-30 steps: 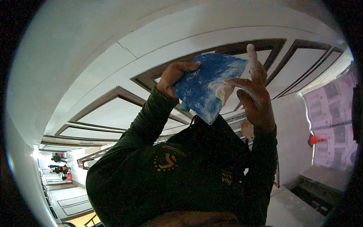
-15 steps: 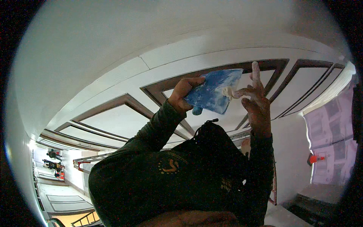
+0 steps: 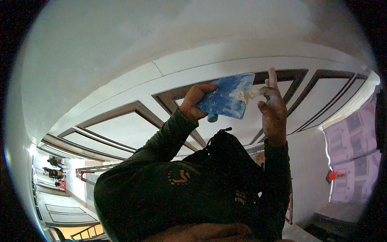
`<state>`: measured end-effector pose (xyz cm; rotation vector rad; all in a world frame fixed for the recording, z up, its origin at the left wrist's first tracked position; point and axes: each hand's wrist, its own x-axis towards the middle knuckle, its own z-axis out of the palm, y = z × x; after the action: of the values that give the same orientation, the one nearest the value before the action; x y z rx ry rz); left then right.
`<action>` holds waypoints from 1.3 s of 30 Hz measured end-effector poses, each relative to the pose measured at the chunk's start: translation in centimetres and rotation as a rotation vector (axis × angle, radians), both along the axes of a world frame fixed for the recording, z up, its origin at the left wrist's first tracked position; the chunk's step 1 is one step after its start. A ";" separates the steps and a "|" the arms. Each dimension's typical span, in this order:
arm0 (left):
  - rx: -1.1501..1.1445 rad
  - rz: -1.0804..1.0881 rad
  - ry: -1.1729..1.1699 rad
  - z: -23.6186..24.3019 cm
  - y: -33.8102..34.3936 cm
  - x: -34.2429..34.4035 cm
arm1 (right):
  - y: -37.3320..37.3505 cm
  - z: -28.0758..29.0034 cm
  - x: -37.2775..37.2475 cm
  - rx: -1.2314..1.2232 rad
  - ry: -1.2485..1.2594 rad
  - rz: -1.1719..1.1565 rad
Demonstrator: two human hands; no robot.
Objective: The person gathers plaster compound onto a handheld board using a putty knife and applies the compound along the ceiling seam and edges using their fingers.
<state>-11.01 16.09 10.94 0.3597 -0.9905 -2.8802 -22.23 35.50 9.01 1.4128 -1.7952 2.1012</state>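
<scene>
My left hand (image 3: 194, 101) is closed on the edge of a flat blue plastering board (image 3: 223, 101), its thumb over the top face. The board is tilted and smeared white. A short blue rounded handle end (image 3: 212, 117) shows below it. A lump of off-white putty (image 3: 243, 95) sits at the board's right side. My right hand (image 3: 275, 109) is just right of the board, fingers apart. One whitened finger points straight up, while another whitish finger reaches left to the putty. The thumb stands apart below it. I make out no tool in this hand.
Overhead is a pale ceiling (image 3: 113, 52) with grey patches. Behind my hands runs a white panelled surface with dark trim (image 3: 137, 108). An orange cone (image 3: 335, 176) stands by purple-tinted sheeting (image 3: 354, 137) at right. At far left are a ladder (image 3: 86, 172) and several people (image 3: 54, 172).
The board and putty have shifted slightly left in view. My right hand has edged left and down a little, with one finger still at the putty.
</scene>
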 end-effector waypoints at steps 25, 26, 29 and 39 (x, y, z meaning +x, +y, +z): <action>0.134 -0.127 0.023 -1.1 -0.4 -1.2 | -0.6 -1.6 1.0 -0.024 -0.206 0.067; 0.136 -0.111 0.016 -0.9 0.0 -1.2 | -0.7 -1.6 1.0 -0.058 -0.295 0.125; -0.114 0.032 -0.015 -0.5 1.4 -1.3 | -0.9 -1.4 0.7 -0.058 -0.247 0.082; 0.084 0.093 0.075 -3.3 -1.2 -1.4 | -0.2 -1.0 0.7 -0.404 -0.707 0.308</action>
<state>-12.46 14.93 7.67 0.2928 -0.8209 -2.8344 -21.55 35.32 8.02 0.9473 -1.1882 3.1855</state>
